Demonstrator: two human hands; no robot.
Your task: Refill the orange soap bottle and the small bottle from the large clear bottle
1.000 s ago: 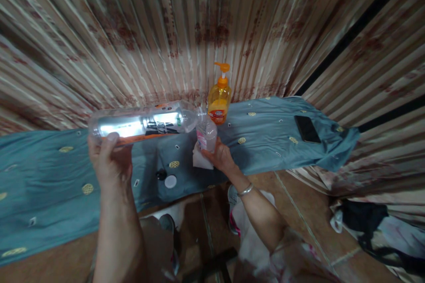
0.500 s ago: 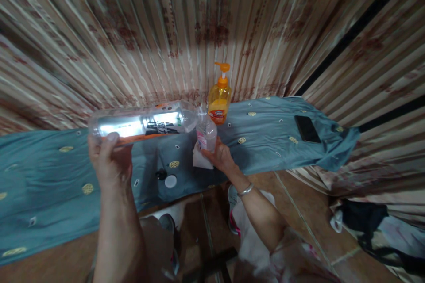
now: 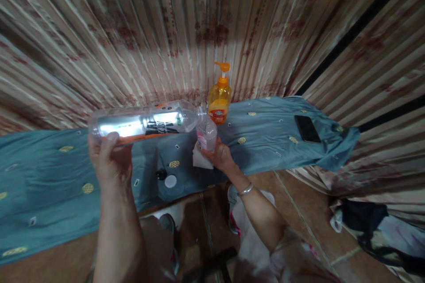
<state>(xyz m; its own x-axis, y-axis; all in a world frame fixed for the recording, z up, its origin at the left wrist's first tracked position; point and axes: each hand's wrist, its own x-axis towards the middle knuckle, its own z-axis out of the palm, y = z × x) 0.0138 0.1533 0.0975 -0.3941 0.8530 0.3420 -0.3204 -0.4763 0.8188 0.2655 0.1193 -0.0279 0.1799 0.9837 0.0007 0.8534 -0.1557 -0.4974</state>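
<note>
My left hand (image 3: 109,159) grips the base end of a large clear plastic bottle (image 3: 146,123), which lies nearly level in the air with its neck pointing right. That neck meets the top of a small clear bottle (image 3: 206,135) with a pink label, which my right hand (image 3: 219,157) holds upright from below. A white tissue or cloth (image 3: 201,161) sits under my right hand. A white cap (image 3: 170,181) and a black cap (image 3: 161,174) lie on the blue-grey cloth (image 3: 272,141) just below the two bottles.
An orange pump soap bottle (image 3: 219,97) stands behind the small bottle, by the striped curtain (image 3: 199,31). A black phone (image 3: 307,128) lies at the right on the cloth. A dark bag (image 3: 368,223) lies on the tiled floor at lower right.
</note>
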